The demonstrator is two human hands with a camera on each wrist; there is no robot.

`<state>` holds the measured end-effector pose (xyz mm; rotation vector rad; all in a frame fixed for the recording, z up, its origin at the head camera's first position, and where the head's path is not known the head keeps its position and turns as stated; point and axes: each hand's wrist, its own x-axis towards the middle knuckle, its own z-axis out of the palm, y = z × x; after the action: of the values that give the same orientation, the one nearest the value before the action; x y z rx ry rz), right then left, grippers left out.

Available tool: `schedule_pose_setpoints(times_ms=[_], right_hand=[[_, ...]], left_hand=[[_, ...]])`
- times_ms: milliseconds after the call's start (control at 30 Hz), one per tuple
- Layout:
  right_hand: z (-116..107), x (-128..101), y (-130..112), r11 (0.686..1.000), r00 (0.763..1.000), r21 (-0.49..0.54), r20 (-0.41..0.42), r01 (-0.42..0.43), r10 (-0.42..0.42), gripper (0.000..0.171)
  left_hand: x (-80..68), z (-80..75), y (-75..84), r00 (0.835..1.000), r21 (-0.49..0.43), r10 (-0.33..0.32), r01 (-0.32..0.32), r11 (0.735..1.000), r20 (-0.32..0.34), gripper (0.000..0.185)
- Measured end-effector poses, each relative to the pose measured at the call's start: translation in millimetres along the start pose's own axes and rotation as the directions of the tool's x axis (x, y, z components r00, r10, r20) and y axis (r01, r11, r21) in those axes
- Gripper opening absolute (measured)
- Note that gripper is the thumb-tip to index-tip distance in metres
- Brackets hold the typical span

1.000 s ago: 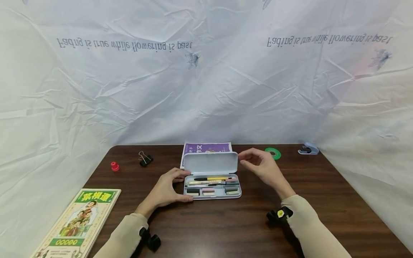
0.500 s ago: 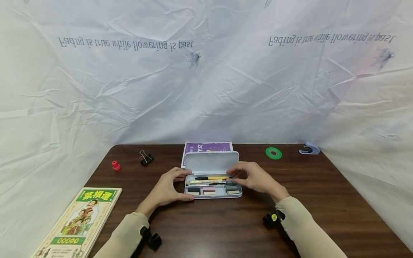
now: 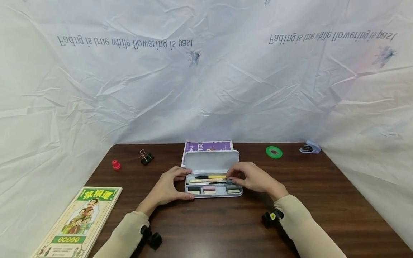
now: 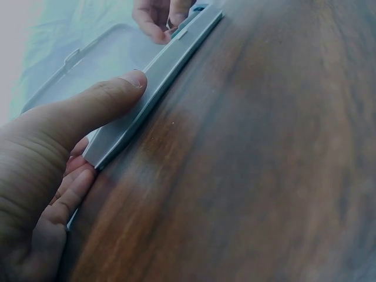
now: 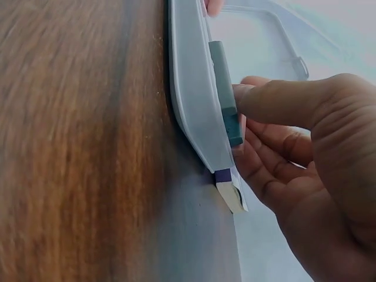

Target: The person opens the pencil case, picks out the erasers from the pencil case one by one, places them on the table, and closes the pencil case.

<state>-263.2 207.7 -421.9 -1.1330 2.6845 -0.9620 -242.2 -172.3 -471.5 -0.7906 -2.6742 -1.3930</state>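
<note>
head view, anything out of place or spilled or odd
The dark grey lettering on the wrinkled white sheet looks flipped, odd for text meant to be read. Nothing looks spilled around the open pale-grey rectangular pencil case.

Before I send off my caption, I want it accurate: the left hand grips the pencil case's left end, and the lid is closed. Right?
Not quite: the lid stands open, as the head view shows. The left hand does grip the left end of the pencil case.
</note>
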Motion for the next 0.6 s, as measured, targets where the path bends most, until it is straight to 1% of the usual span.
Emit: schedule_pose_setpoints(times_ms=[133, 367, 500, 600], right_hand=[[0, -1, 1, 0.999, 0.999, 0.044, -0.036, -0.018, 0.019, 0.020], [-5, -1, -1, 0.997, 0.993, 0.060, -0.108, -0.039, 0.046, 0.019], [-18, -5, -6, 0.996, 0.985, 0.089, -0.170, -0.022, 0.037, 0.022], [-32, -12, -8, 0.997, 0.972, 0.078, -0.233, 0.000, 0.018, 0.024]], left_hand=[[0.4, 0.1, -0.3, 1.000, 0.002, 0.002, -0.002, 1.000, 0.000, 0.088], [1.3, 0.7, -1.2, 1.000, -0.002, 0.012, -0.012, 1.000, 0.000, 0.088], [1.3, 0.7, -1.8, 1.000, -0.003, 0.016, -0.016, 1.000, -0.004, 0.088], [1.2, 1.2, -2.5, 1.000, -0.004, 0.020, -0.020, 1.000, -0.004, 0.088]])
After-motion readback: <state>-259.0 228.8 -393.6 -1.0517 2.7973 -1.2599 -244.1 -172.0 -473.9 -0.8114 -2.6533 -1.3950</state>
